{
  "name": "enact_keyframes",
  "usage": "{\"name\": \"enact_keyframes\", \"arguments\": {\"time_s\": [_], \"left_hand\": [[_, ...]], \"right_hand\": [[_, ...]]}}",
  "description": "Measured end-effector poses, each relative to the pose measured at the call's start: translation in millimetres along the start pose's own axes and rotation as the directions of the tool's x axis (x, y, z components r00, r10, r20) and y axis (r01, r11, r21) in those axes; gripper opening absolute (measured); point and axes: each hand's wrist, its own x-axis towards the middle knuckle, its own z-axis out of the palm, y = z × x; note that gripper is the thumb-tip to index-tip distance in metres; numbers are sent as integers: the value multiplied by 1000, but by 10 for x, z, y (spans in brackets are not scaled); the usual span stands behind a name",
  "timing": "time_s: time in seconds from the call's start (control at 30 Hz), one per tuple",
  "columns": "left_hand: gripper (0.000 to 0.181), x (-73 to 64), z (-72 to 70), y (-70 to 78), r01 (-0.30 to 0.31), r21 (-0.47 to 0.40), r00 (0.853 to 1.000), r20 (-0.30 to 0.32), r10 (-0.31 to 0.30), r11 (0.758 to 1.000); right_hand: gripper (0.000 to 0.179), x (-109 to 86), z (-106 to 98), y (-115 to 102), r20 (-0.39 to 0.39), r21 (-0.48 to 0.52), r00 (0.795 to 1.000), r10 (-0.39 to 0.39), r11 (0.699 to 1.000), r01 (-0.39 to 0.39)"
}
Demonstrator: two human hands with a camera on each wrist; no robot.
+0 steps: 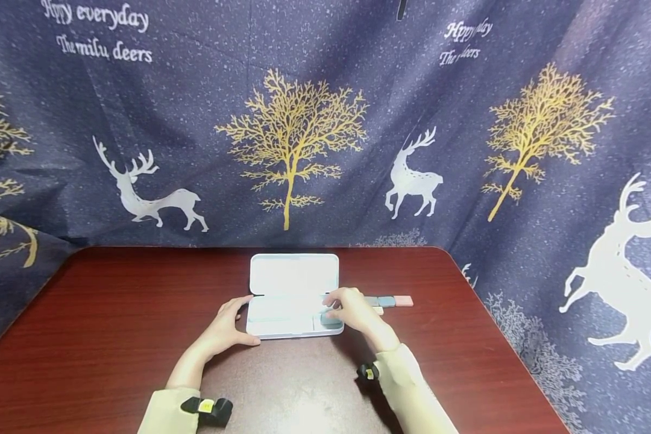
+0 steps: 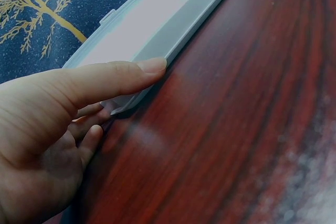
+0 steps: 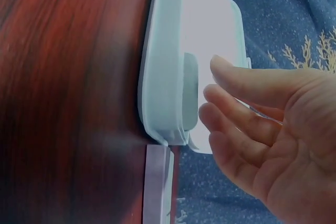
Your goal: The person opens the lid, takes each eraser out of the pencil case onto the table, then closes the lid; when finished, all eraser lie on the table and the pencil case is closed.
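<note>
A pale blue-white pencil case lies on the table with its hinged lid raised at the back. My left hand holds the case's left end, thumb at the front corner and fingers toward the back; the left wrist view shows the thumb on the rim. Over the right end is my right hand, its fingers loosely bent and parted. A flat grey-blue block sits in the right-hand compartment, just beside those fingertips, which do not close on it. Its exact kind cannot be told.
To the right of the case lie several small flat blocks, among them a blue one, a pink one and a cream one. The dark red wooden table ends at a patterned blue cloth hanging behind.
</note>
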Motion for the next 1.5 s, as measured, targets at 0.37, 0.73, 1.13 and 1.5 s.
{"name": "enact_keyframes", "arguments": {"time_s": [0.37, 0.73, 1.13, 1.5], "left_hand": [[104, 1, -10, 12, -4, 1, 1000, 1, 4, 1000], [106, 12, -25, 8, 13, -7, 1000, 14, -13, 1000], [107, 2, -25, 12, 26, -15, 999, 21, -26, 1000], [106, -4, -16, 17, 17, -9, 1000, 16, -17, 1000]], "right_hand": [[18, 21, 35, -15, 37, -31, 999, 21, 999, -20], [17, 10, 61, 6, 46, -53, 999, 11, 999, -8], [16, 5, 84, 31, 48, -76, 999, 20, 997, -17], [15, 2, 99, 54, 48, -102, 999, 3, 995, 2]]}}
